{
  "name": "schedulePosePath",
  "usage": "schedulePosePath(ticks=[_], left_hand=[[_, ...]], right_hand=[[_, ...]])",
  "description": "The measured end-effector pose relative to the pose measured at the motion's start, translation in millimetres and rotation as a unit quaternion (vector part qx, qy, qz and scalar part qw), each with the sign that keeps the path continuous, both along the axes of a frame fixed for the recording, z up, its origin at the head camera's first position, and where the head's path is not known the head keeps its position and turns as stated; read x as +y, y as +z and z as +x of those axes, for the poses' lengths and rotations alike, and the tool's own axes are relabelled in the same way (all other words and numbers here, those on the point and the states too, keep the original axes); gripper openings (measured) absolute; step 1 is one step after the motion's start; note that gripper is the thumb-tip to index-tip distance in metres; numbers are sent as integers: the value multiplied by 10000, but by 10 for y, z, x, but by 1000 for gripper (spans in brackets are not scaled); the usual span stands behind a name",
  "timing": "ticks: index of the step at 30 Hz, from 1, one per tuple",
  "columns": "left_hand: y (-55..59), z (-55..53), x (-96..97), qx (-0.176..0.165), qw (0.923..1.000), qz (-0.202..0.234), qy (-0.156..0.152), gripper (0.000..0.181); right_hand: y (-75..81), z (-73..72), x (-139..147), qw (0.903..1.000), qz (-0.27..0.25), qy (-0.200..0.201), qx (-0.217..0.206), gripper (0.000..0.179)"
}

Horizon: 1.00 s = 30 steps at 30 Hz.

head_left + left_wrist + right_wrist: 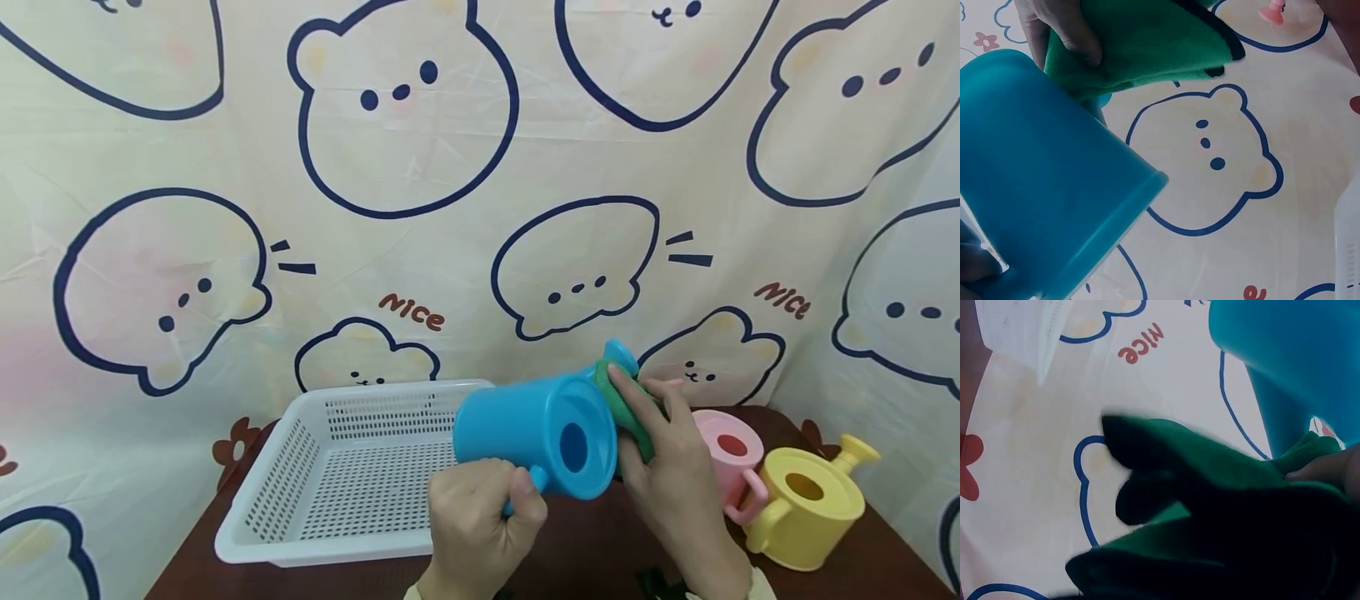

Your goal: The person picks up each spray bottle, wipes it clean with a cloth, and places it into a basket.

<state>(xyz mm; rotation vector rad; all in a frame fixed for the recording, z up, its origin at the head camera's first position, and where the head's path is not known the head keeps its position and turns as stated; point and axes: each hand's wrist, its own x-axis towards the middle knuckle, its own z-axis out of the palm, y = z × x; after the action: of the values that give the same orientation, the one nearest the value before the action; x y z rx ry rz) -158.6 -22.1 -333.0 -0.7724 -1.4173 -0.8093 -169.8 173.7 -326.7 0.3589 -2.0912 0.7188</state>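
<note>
In the head view my left hand (pixel 480 517) grips the handle of a blue watering can (pixel 517 421), which lies tipped on its side in the air, its round opening turned toward me. My right hand (pixel 671 467) holds a folded green cloth (pixel 626 408) against the can's spout, with the blue spout tip showing above it. The left wrist view has the can's body (pixel 1041 169) large at the left and the dark-edged cloth (pixel 1141 44) pinched under a thumb. From the right wrist, the cloth (pixel 1222 456) hangs in loose folds beside the can (pixel 1297 356).
A white perforated basket (pixel 255 492) stands on the dark brown table (pixel 592 550) at the left. To the right are a pink watering can (pixel 738 437) and a yellow watering can (pixel 821 517). Behind the table hangs a curtain (pixel 405 167) printed with bears.
</note>
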Motion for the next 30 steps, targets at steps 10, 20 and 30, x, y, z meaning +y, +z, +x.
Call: schedulePosePath(ticks=[10, 20, 30], left_hand=[[-17, -11, -210, -838, 9849, 1515, 36, 50], [99, 32, -555, -1973, 9653, 1645, -461, 55], [107, 19, -636, -2164, 9612, 1629, -519, 55]], right_hand=[[39, 30, 72, 9948, -504, 555, 682, 63], [135, 17, 408, 9907, -204, 954, 947, 56], [144, 62, 464, 9856, 193, 1534, 690, 40]])
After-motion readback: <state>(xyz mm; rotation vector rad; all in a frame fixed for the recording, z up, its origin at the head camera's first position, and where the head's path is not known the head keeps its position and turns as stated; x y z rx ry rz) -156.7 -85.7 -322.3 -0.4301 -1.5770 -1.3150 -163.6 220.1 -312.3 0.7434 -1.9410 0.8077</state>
